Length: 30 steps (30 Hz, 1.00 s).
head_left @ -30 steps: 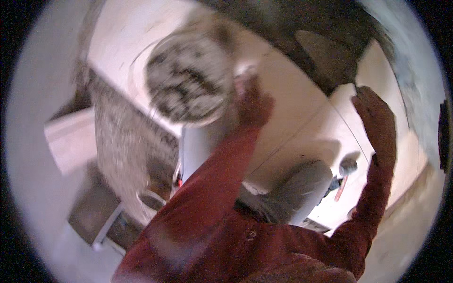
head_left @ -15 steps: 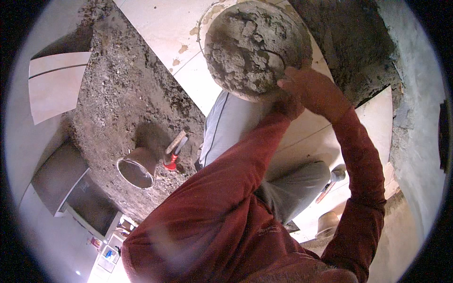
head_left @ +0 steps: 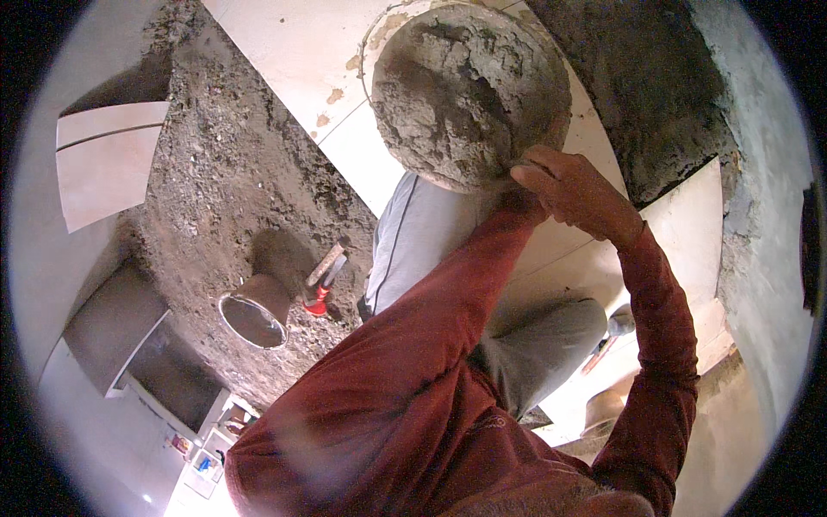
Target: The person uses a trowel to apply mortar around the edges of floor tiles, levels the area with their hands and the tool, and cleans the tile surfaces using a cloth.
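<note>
A round bucket (head_left: pixel 385 155) full of grey, lumpy mortar (head_left: pixel 465 95) stands in front of me on pale tiles, close to my bent knee. My right hand (head_left: pixel 581 191) is at its near right rim, fingers curled closed. What they grip is hidden; I cannot make it out. My left hand (head_left: pixel 527 205) reaches in low beside the bucket, just below the right one. Its fingers are out of sight behind the rim and the right hand. A dark hollow runs through the middle of the mortar.
On the rough ground to the left stand a smaller bucket (head_left: pixel 254 312) and a red-ended hand tool (head_left: pixel 320 289). A cut tile (head_left: pixel 112 168) lies farther left. Dark wet mortar (head_left: pixel 637 95) covers the floor at far right, beside the plastered wall (head_left: pixel 771 241).
My right hand has drawn back slightly from over the bucket toward its near rim. The mortar's surface has been stirred, with a hollow now across its middle.
</note>
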Tool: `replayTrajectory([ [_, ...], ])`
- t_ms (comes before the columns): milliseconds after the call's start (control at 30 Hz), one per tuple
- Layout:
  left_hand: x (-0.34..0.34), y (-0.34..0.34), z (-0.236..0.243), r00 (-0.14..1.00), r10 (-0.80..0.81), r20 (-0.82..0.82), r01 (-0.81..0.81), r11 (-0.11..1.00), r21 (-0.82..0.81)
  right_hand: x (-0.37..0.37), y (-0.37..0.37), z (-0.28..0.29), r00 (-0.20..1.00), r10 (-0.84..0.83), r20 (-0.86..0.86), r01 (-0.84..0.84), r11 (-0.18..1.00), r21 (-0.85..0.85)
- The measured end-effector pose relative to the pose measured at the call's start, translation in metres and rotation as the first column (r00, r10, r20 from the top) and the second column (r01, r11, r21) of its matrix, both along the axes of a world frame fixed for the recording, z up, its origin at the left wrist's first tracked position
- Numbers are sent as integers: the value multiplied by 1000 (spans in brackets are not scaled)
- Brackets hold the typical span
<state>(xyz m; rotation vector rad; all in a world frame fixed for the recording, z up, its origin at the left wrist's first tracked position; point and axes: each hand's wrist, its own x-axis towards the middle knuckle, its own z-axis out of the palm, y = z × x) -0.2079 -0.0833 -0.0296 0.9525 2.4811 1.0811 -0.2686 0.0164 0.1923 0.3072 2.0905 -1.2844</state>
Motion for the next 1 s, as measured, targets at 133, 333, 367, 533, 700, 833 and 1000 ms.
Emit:
replayTrajectory([
  [133, -4, -6, 1, 1000, 2, -18, -2, 1000, -22, 11, 4, 3, 1000, -4, -24, 3, 997, -79],
  [333, -10, -18, 8, 986, -98, -138, 75, 984, -159, 36, 7, -34, 839, 113, -532, -140, 990, -9],
  [367, -8, -15, 9, 980, -131, -150, 102, 978, -183, 42, 10, -35, 861, 95, -500, -109, 994, 1],
  [533, -8, 0, 24, 956, -185, -226, 113, 947, -300, 78, 39, 18, 967, -128, -222, 105, 988, -110],
  [700, -7, 11, 31, 936, -182, -301, 43, 909, -415, 160, 93, 52, 894, -307, -326, 301, 951, -70],
  [833, -2, 15, 29, 926, -170, -338, -28, 860, -509, 262, 189, 42, 790, -590, 167, 599, 685, -415],
  [1000, 0, 22, 29, 931, -170, -322, -43, 827, -560, 310, 344, 20, 416, -880, 230, 882, 452, 134],
])
